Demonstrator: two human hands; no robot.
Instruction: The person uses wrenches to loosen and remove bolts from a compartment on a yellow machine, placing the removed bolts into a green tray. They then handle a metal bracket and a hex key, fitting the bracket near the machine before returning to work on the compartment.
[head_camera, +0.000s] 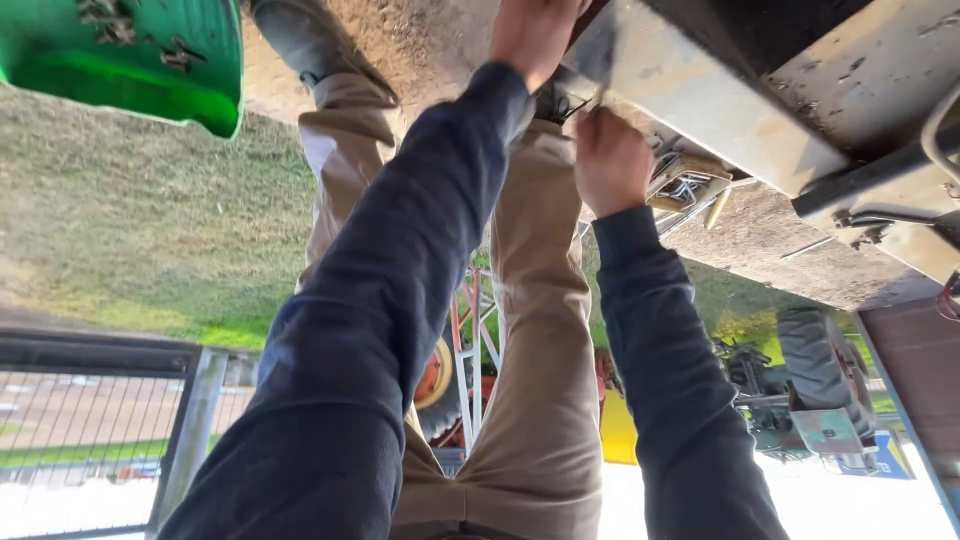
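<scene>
Head view looks down past tan trousers: the left hand (530, 35) presses flat on a pale, worn metal beam (700, 95), while the right hand (610, 160) closes narrowly on something small at its lower edge, too hidden to name. That beam looks heavy and rigid, best gripped along its edges. A green tub (130, 60) sits apart.

Navy sleeves (420, 250), tan trousers (540, 330), green tub (130, 70)
</scene>
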